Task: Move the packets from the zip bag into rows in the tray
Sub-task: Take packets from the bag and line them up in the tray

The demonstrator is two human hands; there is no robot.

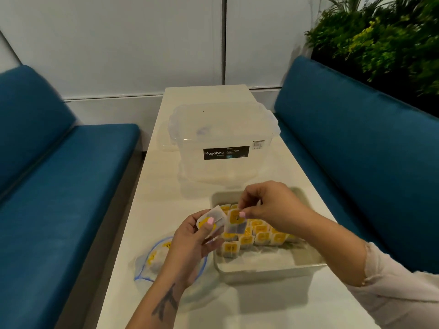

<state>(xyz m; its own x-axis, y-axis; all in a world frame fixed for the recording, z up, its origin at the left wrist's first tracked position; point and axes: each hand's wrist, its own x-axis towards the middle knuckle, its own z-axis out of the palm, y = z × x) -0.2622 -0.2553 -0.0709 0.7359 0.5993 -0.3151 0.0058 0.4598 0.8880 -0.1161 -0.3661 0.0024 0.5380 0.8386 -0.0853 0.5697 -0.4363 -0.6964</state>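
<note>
Left hand (pixel 190 236) grips a small stack of packets (pixel 211 220) at lower centre as feed stock; right hand (pixel 268 207) pinches one tea packet (pixel 235 224) over the tray (pixel 268 269), likely for row placement. Zip bag (pixel 154 257) is kept lower left, part-full.

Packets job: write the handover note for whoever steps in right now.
Left hand: grips a small stack of packets beside the tray's left edge.
Right hand: pinches one packet by its top, over the tray.
Done: several rows of packets already stand in the tray.
Zip bag: lies open on the table, left of the tray, with packets still inside.
Left: set the held packets into a row, then empty the bag.
</note>
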